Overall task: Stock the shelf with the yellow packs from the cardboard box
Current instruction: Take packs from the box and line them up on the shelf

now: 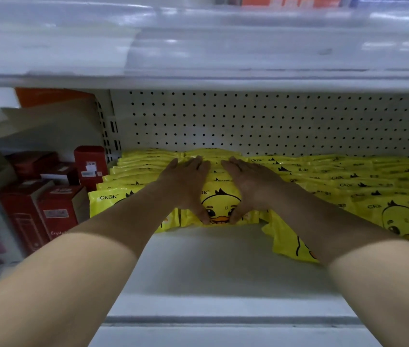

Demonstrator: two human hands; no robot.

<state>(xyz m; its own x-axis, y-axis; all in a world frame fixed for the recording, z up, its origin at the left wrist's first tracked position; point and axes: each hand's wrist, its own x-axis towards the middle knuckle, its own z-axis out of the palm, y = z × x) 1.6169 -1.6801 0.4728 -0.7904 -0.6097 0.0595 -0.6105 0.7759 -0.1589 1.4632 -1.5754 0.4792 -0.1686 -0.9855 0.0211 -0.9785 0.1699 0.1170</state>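
Note:
Yellow packs with a cartoon duck stand in rows on the white shelf (pixel 211 269). My left hand (pixel 185 181) and my right hand (pixel 251 181) lie side by side over the middle bundle of yellow packs (pixel 219 204). The fingers reach across the tops of the packs and both thumbs press on the duck face of the front pack, so the hands hold the bundle between them. Another row of packs (pixel 123 181) stands to the left and more rows (pixel 363 181) fill the right. One pack (pixel 288 244) leans forward under my right forearm. The cardboard box is out of view.
Red cartons (pixel 58 209) stand in the bay to the left of the packs. A white pegboard (pixel 248 121) closes the back of the shelf. The upper shelf board (pixel 198 78) hangs low overhead. Bare shelf surface stretches in front of the packs to the front lip (pixel 223 319).

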